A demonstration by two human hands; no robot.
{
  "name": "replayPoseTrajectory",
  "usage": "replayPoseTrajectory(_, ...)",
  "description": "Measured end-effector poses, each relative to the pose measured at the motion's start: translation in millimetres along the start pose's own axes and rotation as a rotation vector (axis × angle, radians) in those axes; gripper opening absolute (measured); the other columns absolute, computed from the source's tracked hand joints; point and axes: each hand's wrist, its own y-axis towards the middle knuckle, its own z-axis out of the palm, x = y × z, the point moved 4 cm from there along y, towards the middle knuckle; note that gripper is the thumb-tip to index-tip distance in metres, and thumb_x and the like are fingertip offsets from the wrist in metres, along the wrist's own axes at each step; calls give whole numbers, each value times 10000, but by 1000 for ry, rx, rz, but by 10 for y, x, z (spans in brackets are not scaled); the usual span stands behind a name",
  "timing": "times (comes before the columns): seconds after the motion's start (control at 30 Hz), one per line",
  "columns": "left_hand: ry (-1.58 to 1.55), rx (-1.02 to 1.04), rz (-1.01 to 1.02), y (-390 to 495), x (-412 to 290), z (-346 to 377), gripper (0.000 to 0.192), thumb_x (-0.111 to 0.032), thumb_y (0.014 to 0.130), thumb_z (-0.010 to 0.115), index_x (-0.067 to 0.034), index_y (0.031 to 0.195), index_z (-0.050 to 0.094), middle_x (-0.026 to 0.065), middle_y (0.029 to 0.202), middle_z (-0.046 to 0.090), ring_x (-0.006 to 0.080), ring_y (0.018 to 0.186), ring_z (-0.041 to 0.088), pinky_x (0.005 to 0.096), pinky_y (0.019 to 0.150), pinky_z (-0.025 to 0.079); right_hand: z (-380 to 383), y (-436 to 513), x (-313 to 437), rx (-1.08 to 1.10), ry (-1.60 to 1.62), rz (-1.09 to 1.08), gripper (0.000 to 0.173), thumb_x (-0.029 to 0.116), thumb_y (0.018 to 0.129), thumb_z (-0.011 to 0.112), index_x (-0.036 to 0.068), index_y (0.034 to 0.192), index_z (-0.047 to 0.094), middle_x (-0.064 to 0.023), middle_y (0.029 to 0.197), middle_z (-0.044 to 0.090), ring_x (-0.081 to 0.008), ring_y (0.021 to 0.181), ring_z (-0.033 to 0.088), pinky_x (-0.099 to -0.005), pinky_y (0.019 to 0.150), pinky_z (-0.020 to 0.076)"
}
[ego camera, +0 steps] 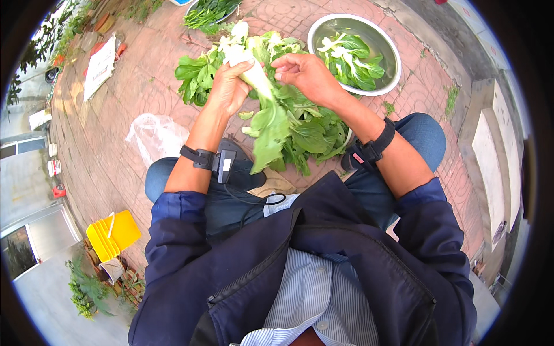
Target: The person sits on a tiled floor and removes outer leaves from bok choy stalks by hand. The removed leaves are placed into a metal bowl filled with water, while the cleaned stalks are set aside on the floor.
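My left hand [231, 84] is closed around the pale stalk of a leafy green vegetable [257, 80], whose large leaf hangs down towards me. Just right of that stalk is my right hand [301, 75], with its fingers curled and thumb near the fingertips; whether it pinches anything is unclear. Beneath and around both hands lies a heap of bok choy-like greens [309, 132] on the paving. A metal basin [397, 65] beyond my right hand holds water and several loose leaves with white stalks [359, 65].
A clear plastic bag [158, 134] lies left of my left forearm. At the top, another bowl holds dark greens [207, 13]. Yellow plastic containers [114, 233] and potted plants [88, 283] stand at the lower left. Concrete steps [491, 151] rise on the right.
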Motion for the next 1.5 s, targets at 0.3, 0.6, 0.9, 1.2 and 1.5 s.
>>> replayPoseTrajectory(0.3, 273, -66, -10, -42, 17, 286, 383, -111, 927, 701, -37, 1271, 551, 75, 1165, 654, 211, 1086, 651, 404, 893, 551, 83, 42, 31, 120, -275, 86, 856, 293, 713, 902, -47, 1395, 512, -121, 936, 691, -273, 893, 687, -387, 807, 534)
replayPoseTrajectory(0.6, 405, -6, -17, -10, 77, 272, 472, -62, 930, 724, 97, 1323, 518, 167, 1172, 660, 250, 1052, 689, 380, 881, 583, 172, 22, -245, 256, 251, 269, 567, 181, 816, 847, 2, 1272, 561, -94, 942, 686, -171, 780, 695, -323, 684, 612)
replayPoseTrajectory(0.9, 438, -36, -36, 52, 119, 167, 630, -147, 855, 832, 80, 1316, 466, 185, 1156, 666, 259, 1021, 686, 401, 881, 564, 63, -2, -120, 366, 197, 255, 427, 141, 874, 687, 12, 1260, 561, -76, 955, 698, -150, 825, 692, -327, 693, 599)
replayPoseTrajectory(1.2, 534, -53, -159, -66, 217, 213, 291, -228, 916, 769, -23, 1111, 700, 64, 976, 723, 158, 847, 692, 315, 731, 554, 163, -20, -193, 286, -225, 146, 317, 189, 902, 623, -43, 1117, 590, -226, 901, 728, -368, 808, 731, -447, 760, 579)
replayPoseTrajectory(1.5, 300, -4, -215, -42, 171, 45, 295, -164, 973, 672, 36, 1187, 637, 101, 1058, 714, 192, 938, 708, 360, 838, 589, -84, -22, -433, 172, -831, 39, 261, 207, 1007, 492, -26, 1085, 581, -235, 865, 700, -443, 847, 682, -542, 778, 524)
